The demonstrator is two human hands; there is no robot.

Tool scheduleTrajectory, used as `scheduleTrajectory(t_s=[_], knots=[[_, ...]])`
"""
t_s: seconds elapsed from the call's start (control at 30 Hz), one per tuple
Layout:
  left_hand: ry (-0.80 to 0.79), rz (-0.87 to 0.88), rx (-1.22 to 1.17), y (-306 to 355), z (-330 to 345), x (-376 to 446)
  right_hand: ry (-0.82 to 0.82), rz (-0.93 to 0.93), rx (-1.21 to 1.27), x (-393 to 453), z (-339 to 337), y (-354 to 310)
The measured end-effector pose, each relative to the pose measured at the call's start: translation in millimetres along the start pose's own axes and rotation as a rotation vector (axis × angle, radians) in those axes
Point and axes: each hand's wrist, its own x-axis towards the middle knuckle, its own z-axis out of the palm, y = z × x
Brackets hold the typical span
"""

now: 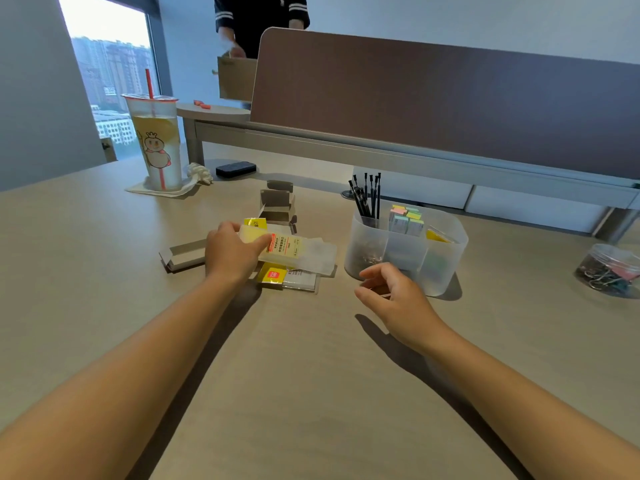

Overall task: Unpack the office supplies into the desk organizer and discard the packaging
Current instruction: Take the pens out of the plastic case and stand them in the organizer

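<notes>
A: Where is there free room around the hands?

B: Bare desk point(311, 375) runs from both wrists back toward the person and lies between the two forearms. Ahead of the left hand point(231, 252) things crowd in: a frosted plastic packet point(294, 252) under its fingers, a yellow-labelled packet point(287, 277) just below that, and opened grey cardboard boxes point(277, 206) beyond. A flat grey box point(183, 256) lies just left of that hand.

A: And the right side?

B: The translucent desk organizer point(405, 251) stands just beyond the right hand point(391, 292), close but apart from it. A clear jar of binder clips point(611, 271) sits well off to its right, near the picture's edge.

A: What's hard to make out?

B: The print on the packets is too small to read. Through the organizer's frosted wall the contents blur; black pens point(369, 199) and coloured sticky notes point(407, 218) rise above its rim.

A: How do the hands lie?

B: The left reaches forward, palm down, fingers and thumb gripping the near end of the frosted packet. The right hovers above the desk, fingers loosely curled, holding nothing.
</notes>
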Motion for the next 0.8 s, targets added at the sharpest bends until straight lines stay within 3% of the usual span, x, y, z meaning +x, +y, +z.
scheduleTrajectory(t_s=[0.17,0.4,0.57,0.67,0.8], knots=[[0.029,0.151,0.300,-2,-6,0,-0.009,-0.016,-0.078,-3,-2,4],[-0.081,0.487,0.259,24,-20,-47,-0.065,-0.054,-0.340,-31,-37,18],[-0.448,0.680,0.147,58,12,-102,0.026,0.086,-0.490,-58,-91,59],[-0.661,0.740,0.255,72,46,-121,0.131,0.189,-0.526,-64,-125,88],[-0.801,0.758,0.384,86,89,-132,0.345,0.333,-0.518,-56,-168,121]])
